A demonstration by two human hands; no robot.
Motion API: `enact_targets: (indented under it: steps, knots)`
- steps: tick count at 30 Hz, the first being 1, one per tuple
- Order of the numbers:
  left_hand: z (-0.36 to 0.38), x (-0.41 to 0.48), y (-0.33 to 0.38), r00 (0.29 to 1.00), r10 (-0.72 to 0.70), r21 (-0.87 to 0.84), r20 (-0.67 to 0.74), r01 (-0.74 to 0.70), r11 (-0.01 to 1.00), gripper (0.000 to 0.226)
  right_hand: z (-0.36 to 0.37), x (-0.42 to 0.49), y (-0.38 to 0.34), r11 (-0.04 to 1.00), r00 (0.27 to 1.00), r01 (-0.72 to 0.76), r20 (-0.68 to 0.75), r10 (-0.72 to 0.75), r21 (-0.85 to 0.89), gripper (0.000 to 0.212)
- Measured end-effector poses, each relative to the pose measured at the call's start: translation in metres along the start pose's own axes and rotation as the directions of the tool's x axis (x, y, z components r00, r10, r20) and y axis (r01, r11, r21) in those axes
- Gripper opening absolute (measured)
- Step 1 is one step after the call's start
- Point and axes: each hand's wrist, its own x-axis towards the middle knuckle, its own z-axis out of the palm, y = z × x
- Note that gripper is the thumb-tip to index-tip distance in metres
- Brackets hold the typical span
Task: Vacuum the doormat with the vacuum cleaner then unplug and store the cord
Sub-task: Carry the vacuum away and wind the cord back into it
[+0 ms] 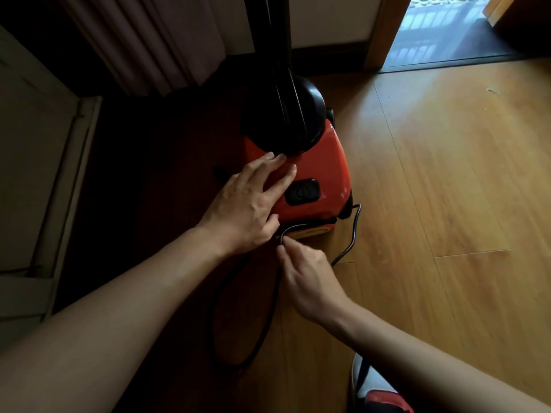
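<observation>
With the left hand (247, 201) spread flat on the red vacuum cleaner (310, 174) and the right hand (307, 275) pinching the cord (220, 308) at its rear edge, the loose floor loop could kink or snag.

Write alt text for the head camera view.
A person's left hand rests flat on a red vacuum cleaner while the right hand pinches its black cord at the rear. The cord loops across the wooden floor.
</observation>
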Motion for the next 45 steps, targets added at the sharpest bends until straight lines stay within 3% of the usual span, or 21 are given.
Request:
enact_targets:
  steps: [6,9,12,15,18,21,32,38,45]
  knots:
    - [0.001,-0.001,-0.002,1.0,0.017,0.007,0.001,-0.017,1.0,0.084,0.026,0.022,0.019,0.98,0.975,-0.052,0.201,0.091,-0.192,0.033]
    - [0.003,-0.001,-0.004,1.0,0.031,0.025,0.003,-0.031,0.999,0.09,0.031,0.034,0.023,0.985,0.955,-0.166,0.256,0.152,0.035,0.03]
    - [0.005,-0.003,-0.006,0.999,0.047,0.052,0.018,-0.048,0.998,0.1,0.035,0.041,0.038,0.88,0.9,-0.353,0.371,0.227,0.319,0.039]
    - [0.009,-0.005,-0.006,0.998,0.048,0.064,0.048,-0.051,0.997,0.112,0.032,0.043,0.053,0.809,0.848,-0.474,0.426,0.314,0.348,0.053]
    - [0.011,-0.006,-0.006,0.998,0.044,0.063,0.052,-0.047,0.997,0.116,0.028,0.052,0.067,0.789,0.825,-0.54,0.367,0.429,0.292,0.053]
    - [0.012,-0.005,-0.009,0.997,0.051,0.058,0.052,-0.054,0.997,0.117,0.02,0.056,0.082,0.811,0.835,-0.535,0.299,0.463,0.238,0.036]
    - [0.013,-0.004,-0.011,0.999,0.054,0.04,0.005,-0.054,0.998,0.111,-0.051,0.048,0.096,0.695,0.802,-0.587,0.18,0.57,0.414,0.017]
    - [0.008,-0.004,-0.009,0.999,0.044,0.033,0.025,-0.044,0.998,0.108,-0.069,0.044,0.092,0.625,0.774,-0.603,0.173,0.609,0.496,0.016]
    - [-0.001,-0.003,-0.004,0.997,0.024,0.032,0.068,-0.026,0.999,0.104,-0.088,0.042,0.068,0.712,0.827,-0.527,0.087,0.555,0.464,0.031]
